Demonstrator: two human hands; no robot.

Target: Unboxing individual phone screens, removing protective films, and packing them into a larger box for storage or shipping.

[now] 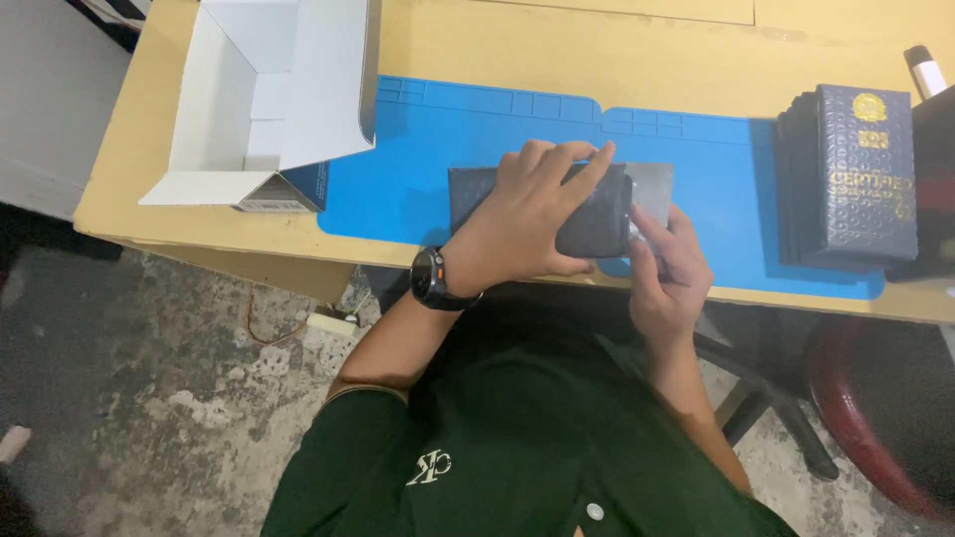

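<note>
- The left hand (532,214) lies flat on top of a dark flat case (587,224), with the fingers spread and pointing to the right; the palm presses on it and the fingers are not curled around it.
- On the left wrist there is a black wristwatch (431,276).
- The right hand (668,268) is at the right end of the dark flat case. Its fingers are closed on a thin grey sheet (652,189) that comes out from this end, with the thumb on top of the sheet.
- The dark flat case lies on a blue mat (418,169), near the front edge of the mat, just in front of the person's body. Its surface looks textured, and its left part shows beside the left hand.
- The blue mat covers the middle of a light wooden worktop (597,40).
- At the left, an open white cardboard box (264,99) stands partly on the mat corner and partly on the worktop, with its flaps standing up.
- At the right end of the mat there is a stack of dark boxes (851,174) with gold print on the top one, well apart from both hands.
- The person wears a dark green shirt (517,447), and below the worktop a rough concrete floor (149,398) is visible.
</note>
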